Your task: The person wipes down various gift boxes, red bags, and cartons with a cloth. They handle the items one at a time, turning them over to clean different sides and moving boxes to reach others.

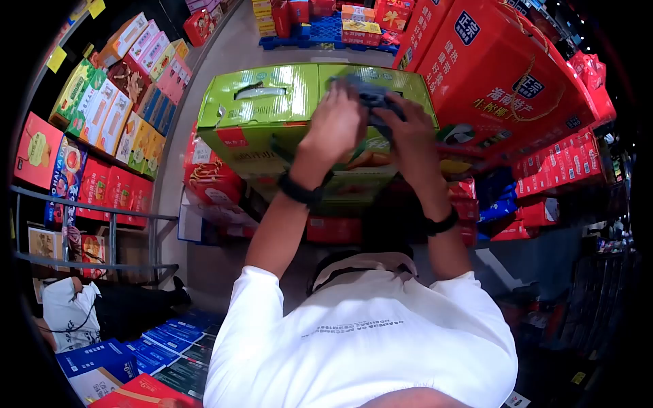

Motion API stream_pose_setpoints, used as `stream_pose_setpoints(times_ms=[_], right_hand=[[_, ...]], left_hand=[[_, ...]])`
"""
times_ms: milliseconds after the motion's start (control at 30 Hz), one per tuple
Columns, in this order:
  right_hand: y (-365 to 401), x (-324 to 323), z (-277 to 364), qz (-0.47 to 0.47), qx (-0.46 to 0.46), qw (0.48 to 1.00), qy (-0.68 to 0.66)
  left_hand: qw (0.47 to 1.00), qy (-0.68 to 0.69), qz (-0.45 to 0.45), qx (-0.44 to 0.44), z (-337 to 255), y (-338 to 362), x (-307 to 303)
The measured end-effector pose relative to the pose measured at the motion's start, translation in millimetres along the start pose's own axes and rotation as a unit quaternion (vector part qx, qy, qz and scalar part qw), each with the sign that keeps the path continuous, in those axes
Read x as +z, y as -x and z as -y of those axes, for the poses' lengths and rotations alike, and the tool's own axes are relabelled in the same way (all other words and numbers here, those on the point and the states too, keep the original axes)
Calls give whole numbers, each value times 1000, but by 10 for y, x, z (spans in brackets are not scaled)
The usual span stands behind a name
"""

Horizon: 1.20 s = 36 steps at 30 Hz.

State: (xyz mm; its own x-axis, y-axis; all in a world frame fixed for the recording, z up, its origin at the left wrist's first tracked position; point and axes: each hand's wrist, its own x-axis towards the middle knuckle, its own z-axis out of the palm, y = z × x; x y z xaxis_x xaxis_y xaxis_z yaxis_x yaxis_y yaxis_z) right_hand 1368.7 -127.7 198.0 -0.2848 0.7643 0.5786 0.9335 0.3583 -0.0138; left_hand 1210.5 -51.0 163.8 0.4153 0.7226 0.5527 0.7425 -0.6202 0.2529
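Both hands are raised over the top of a green carton (272, 109) toward twelve o'clock. The left hand (333, 126) is curled closed on one edge of a dark grey cloth (371, 95), and the right hand (408, 129), just beside it at its three o'clock, grips the other side. The cloth lies bunched on the carton's lid between them. Each wrist wears a black band. Big red cartons (490, 75) stand at two o'clock, shelved boxes (115, 102) at ten, and blue boxes (170, 340) at seven.
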Motion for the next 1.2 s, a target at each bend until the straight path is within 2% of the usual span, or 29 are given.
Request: stream_pose_setpoints(times_ms=[33, 67, 133, 200, 233, 300, 333, 367, 400, 433, 467, 500, 533, 567, 633, 667, 700, 767, 833, 867, 900, 967, 1000, 1100, 1167, 1200], right_hand=[[68, 38, -69, -6, 21, 1000, 10], [121, 32, -105, 4, 39, 999, 22], [192, 41, -114, 38, 59, 997, 30], [222, 124, -134, -36, 17, 999, 7], [213, 204, -182, -38, 3, 999, -1], [144, 340, -170, -51, -9, 998, -29], [109, 438, -161, -72, -37, 994, -73], [61, 413, -37, -67, -32, 994, -78], [-62, 364, 134, -92, -81, 990, -63], [-122, 370, 272, -119, -128, 984, -47], [-143, 463, 336, -120, -123, 984, -49], [-193, 582, 367, -72, -105, 991, -46], [-203, 662, 403, -21, -86, 995, -44], [-188, 706, 462, -22, -81, 995, -46], [-158, 769, 493, -74, -99, 986, -109], [-166, 630, 469, -79, -119, 972, -187], [-152, 634, 336, -95, -162, 970, -151], [-78, 596, 234, -135, -143, 957, -212], [90, 626, -22, -125, -115, 961, -218], [120, 368, -24, -172, -132, 953, -210], [202, 428, -141, -177, -114, 952, -222], [341, 323, -343, -154, -96, 970, -162], [426, 346, -461, -117, -58, 976, -173], [575, 392, -790, -103, -106, 984, -96], [773, 605, -939, -114, -84, 985, -101], [879, 633, -969, -96, -69, 987, -113]], left_hand=[[998, 10, -49, 24, -89, -12, 110], [999, 23, -39, 6, -154, -33, 198], [998, 7, -32, 55, -180, -84, 247], [999, 23, 17, 27, -126, 12, 162], [999, 22, 42, 20, -49, -25, 107], [1000, 4, -19, -3, 102, 37, 63], [998, 21, 52, -40, 236, -23, 34], [967, -97, -219, 85, 311, 183, 20], [993, -95, -74, 9, 402, 109, -75], [993, -119, -8, -4, 444, 123, -328], [985, -157, 53, -50, 499, 109, -482], [992, -99, -15, -81, 669, 177, -469], [988, -112, 7, -108, 673, 197, -634], [988, -114, 11, -105, 680, 227, -701], [974, -130, 23, -186, 691, 264, -753], [981, -89, 48, -165, 719, 267, -753], [980, -154, -20, -126, 876, 298, -557], [985, -74, 75, -138, 623, 153, -644], [978, -53, 87, -181, 326, 61, -604], [992, 22, 36, -115, 242, 55, -499], [985, 24, 66, -156, 139, 19, -380], [994, -47, 25, -93, -137, -26, -261], [998, 23, -29, -48, -270, -16, -215], [998, 34, -52, -13, -685, -69, -57], [996, 41, -71, 15, -792, -16, 104], [990, 38, -118, 69, -707, 84, 333]])
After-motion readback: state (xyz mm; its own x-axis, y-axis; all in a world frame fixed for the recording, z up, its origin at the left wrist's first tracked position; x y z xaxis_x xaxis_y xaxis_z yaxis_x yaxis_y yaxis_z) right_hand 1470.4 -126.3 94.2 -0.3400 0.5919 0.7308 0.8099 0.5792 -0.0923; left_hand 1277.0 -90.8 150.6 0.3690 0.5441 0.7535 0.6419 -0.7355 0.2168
